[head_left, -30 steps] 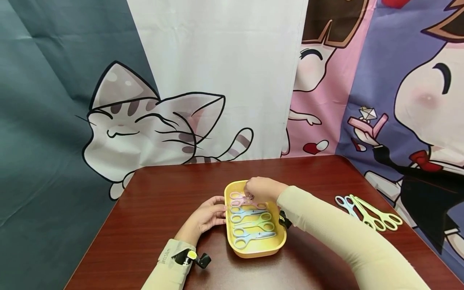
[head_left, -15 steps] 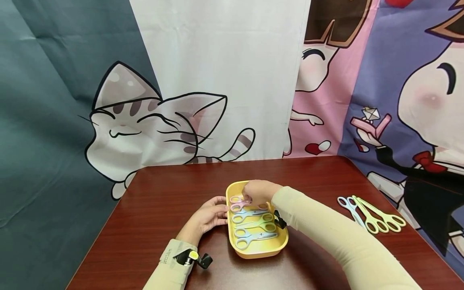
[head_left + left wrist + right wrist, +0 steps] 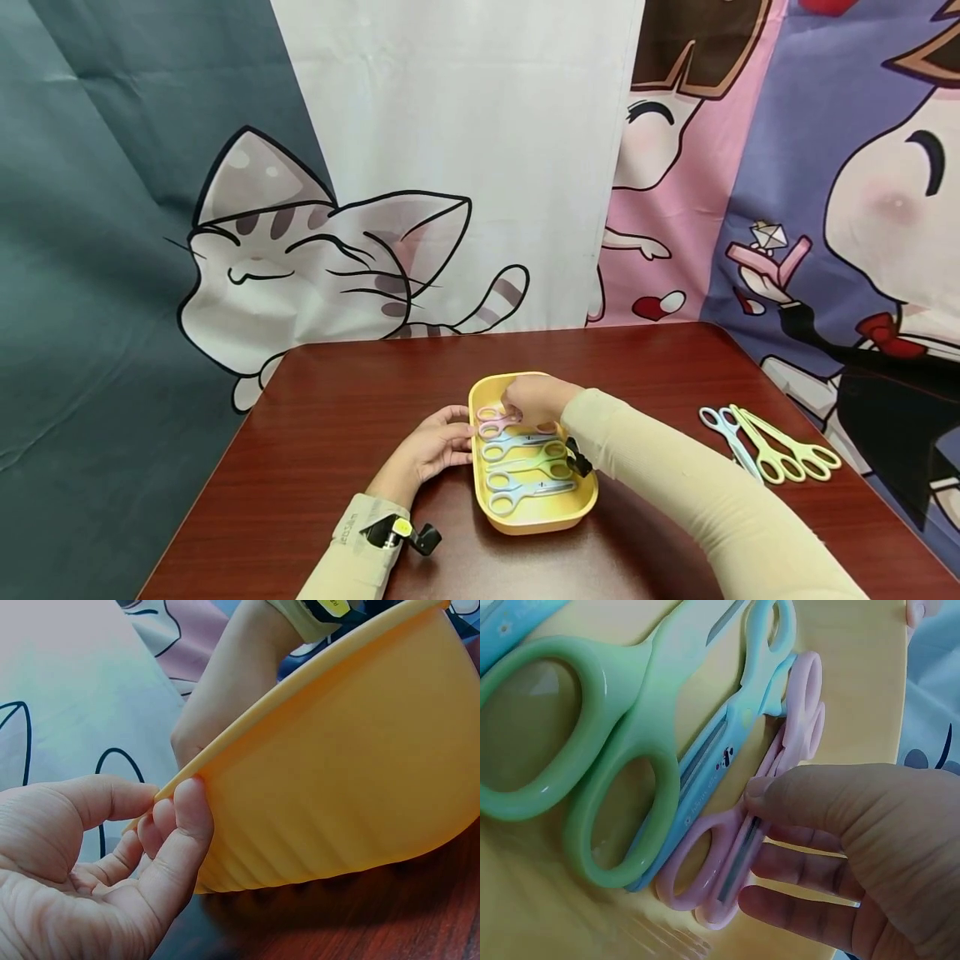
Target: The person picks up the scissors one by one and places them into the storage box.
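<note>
Location of the pink scissors: at the far end of the yellow tray, lying crosswise, just beside the light blue scissors. Next in the row toward the near end: green scissors, then the nearer blue scissors. One pink pair or two overlapping: not possible to tell, given pink loops at both ends.

Right hand: curled down inside the tray, pinching the pink scissors between thumb and fingertips near mid-length. Index fingertip: mostly hidden. Left hand: bracing the tray at its left long side, pinching the rim between thumb and fingers.

Handling, as judged: treat the pink scissors as light, stiff and smooth, with glossy plastic likely to slide under a dry fingertip. Not fragile, but liable to swing at the pivot if taken by one loop. Take hold across the pivot, or across both loops together; keep fingertips off the exposed metal strip. Handle the tray as light, thin-walled and slightly flexible, easily pushed along the polished table; steady at the rim. Leave clearance from neighbouring loops to avoid snagging. Well apart, at the right of the table: loose blue scissors and loose green scissors.
</note>
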Motion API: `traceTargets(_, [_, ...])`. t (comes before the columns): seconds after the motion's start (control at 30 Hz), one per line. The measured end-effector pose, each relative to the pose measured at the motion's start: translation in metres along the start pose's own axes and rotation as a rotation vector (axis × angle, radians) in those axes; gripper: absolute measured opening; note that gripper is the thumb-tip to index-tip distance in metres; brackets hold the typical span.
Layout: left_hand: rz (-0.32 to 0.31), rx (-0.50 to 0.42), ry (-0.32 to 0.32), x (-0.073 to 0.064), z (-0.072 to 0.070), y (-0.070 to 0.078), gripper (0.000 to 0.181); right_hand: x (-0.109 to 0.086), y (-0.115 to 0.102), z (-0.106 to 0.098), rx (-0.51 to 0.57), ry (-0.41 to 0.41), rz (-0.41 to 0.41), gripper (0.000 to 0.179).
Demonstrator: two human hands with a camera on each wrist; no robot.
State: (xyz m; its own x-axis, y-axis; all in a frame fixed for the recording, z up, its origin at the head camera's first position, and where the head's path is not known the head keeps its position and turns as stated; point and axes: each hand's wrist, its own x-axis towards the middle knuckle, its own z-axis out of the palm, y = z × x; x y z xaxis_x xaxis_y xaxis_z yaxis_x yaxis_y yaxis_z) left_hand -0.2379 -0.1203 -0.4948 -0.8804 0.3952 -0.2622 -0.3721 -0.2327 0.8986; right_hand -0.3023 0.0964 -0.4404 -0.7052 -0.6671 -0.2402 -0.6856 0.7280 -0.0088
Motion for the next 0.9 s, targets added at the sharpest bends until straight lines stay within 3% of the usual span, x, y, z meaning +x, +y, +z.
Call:
traceTargets(0.3, [0.008, 0.001, -0.003, 0.002, -0.001, -0.005, 0.041, -0.007, 0.005, -0.007, 0.066, -0.012, 0.055, 0.013])
traceTargets(0.47, [0.003, 0.007, -0.005, 0.004, -0.001, -0.006, 0.043, -0.025, 0.026, -0.027, 0.096, 0.125, -0.018, 0.014])
traceTargets(0.67, [0.001, 0.019, -0.006, 0.003, -0.001, -0.004, 0.047, -0.066, 0.074, -0.039, 0.118, 0.303, -0.054, 0.013])
traceTargets(0.9, [0.002, 0.009, -0.002, 0.001, -0.002, -0.003, 0.044, -0.133, 0.137, -0.021, 0.151, 0.327, 0.051, 0.014])
